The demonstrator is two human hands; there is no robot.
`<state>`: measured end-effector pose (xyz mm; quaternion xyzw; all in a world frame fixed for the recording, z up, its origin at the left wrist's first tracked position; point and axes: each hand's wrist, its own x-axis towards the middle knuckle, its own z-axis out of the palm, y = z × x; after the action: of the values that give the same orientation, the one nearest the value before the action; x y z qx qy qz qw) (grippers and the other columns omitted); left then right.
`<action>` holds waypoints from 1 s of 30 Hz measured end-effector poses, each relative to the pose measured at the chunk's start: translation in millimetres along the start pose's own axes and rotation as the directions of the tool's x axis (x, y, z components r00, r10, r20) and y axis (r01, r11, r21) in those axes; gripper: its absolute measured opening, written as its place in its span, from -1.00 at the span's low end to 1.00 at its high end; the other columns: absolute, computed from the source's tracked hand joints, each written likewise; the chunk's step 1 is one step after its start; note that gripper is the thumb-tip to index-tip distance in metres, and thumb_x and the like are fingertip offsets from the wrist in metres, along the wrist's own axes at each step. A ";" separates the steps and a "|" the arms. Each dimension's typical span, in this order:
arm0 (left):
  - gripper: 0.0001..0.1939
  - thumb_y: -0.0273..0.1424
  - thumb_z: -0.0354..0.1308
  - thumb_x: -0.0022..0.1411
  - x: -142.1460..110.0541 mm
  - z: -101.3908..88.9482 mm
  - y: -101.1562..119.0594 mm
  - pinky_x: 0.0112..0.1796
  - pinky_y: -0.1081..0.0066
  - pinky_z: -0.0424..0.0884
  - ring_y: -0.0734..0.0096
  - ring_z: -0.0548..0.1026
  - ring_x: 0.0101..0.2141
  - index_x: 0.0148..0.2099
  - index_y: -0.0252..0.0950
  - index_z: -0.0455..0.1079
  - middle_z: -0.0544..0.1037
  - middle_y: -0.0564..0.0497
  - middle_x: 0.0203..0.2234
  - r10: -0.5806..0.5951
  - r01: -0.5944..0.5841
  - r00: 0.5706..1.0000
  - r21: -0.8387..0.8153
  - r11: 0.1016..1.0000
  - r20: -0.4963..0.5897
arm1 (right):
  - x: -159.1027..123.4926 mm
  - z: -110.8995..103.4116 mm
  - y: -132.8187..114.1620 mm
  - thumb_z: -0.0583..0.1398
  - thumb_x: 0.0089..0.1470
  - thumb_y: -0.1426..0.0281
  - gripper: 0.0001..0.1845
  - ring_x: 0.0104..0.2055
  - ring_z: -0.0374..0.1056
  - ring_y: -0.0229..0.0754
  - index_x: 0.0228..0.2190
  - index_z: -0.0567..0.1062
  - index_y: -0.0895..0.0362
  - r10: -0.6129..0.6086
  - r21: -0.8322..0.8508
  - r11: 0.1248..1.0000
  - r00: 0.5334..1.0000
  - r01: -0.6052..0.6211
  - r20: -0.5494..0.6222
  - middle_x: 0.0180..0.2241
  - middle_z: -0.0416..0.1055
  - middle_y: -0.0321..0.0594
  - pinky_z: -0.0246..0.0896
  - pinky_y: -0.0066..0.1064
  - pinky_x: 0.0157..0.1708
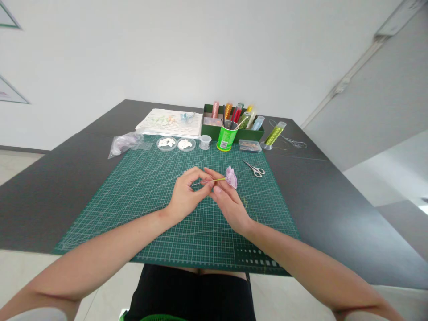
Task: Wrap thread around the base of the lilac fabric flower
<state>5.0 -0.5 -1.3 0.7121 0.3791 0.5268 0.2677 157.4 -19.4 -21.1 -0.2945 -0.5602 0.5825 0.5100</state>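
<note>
A pale purple artificial flower [231, 177] with a thin yellow-green stem [219, 179] lies sideways between my hands, above the cutting mat. My left hand [192, 189] pinches the stem between thumb and fingertips, and a bit of thin wire pokes out to the left of the pinch. My right hand [229, 200] is bent around the stem below the flower head, thumb near the left fingertips; its fingers are partly hidden behind the stem and flower. Small scissors [254, 169] with white handles rest on the mat to the right of the flower.
The green cutting mat [133, 191] covers the middle of the dark table. Along its far edge stand two dishes of white pieces [166, 143], a green can [227, 137] of tools, a clear case [250, 146] and a dark green box [209, 130] of tubes. A plastic bag [124, 143] lies left.
</note>
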 end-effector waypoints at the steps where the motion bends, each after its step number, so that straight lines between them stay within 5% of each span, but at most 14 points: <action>1: -0.88 -0.44 0.23 0.28 -0.6 0.6 1.7 -0.21 0.35 0.39 0.41 0.47 -0.35 -0.36 -0.25 0.48 0.53 0.09 -0.45 0.003 -0.003 1.000 0.005 1.000 -0.003 | -0.4 1.7 -0.2 0.18 0.30 0.10 -0.55 -0.02 0.42 -0.15 0.15 0.48 -0.08 0.014 0.019 1.000 0.999 -0.013 -0.031 0.22 0.37 -0.15 0.46 -0.30 -0.10; 4: -0.88 -0.48 0.23 0.26 -1.9 2.6 6.4 -0.17 0.34 0.38 0.41 0.48 -0.34 -0.36 -0.25 0.48 0.53 0.10 -0.45 -0.003 0.003 1.000 0.004 1.000 -0.022 | -0.7 5.7 -3.7 0.12 0.33 0.05 -0.55 -0.49 0.15 -0.32 0.10 0.52 -0.03 0.031 -0.038 0.999 0.995 -0.035 -0.098 -0.15 0.49 -0.17 0.16 -0.44 -0.57; 10: -0.89 -0.45 0.26 0.25 -2.8 8.5 4.9 -0.21 0.37 0.41 0.42 0.48 -0.34 -0.37 -0.25 0.49 0.54 0.09 -0.44 -0.060 0.054 0.997 -0.107 0.993 -0.056 | -0.7 12.6 -12.9 0.16 0.28 0.02 -0.56 -0.57 -0.11 -0.34 -0.07 0.56 0.09 -0.007 -0.086 0.996 0.967 -0.015 -0.255 -0.56 0.12 -0.40 -0.15 -0.45 -0.63; 15: -0.90 -0.39 0.30 0.24 -5.6 15.0 2.7 -0.21 0.37 0.39 0.42 0.49 -0.35 -0.36 -0.24 0.53 0.58 0.09 -0.43 -0.159 0.147 0.986 -0.202 0.968 -0.046 | 1.4 14.5 -14.2 0.23 0.19 -0.02 -0.56 -0.61 -0.17 -0.37 -0.26 0.52 0.13 0.021 -0.049 0.998 0.943 -0.040 -0.332 -0.66 -0.04 -0.50 -0.27 -0.46 -0.64; 30: -0.81 -0.25 0.33 0.19 -6.0 16.3 0.8 -0.29 0.38 0.37 0.42 0.44 -0.42 -0.38 -0.27 0.56 0.57 0.06 -0.48 -0.354 0.352 0.933 -0.351 0.868 0.060 | 9.1 6.8 -18.2 0.44 -0.08 0.10 -0.58 -0.68 -0.19 -0.46 -0.42 0.44 0.11 0.186 0.148 0.979 0.907 -0.139 -0.378 -0.70 0.06 -0.57 -0.32 -0.53 -0.70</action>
<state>19.8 -5.6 -8.8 0.5689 0.4017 0.5310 0.4827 153.2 -16.0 -0.3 -0.4197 -0.3857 0.5846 0.5773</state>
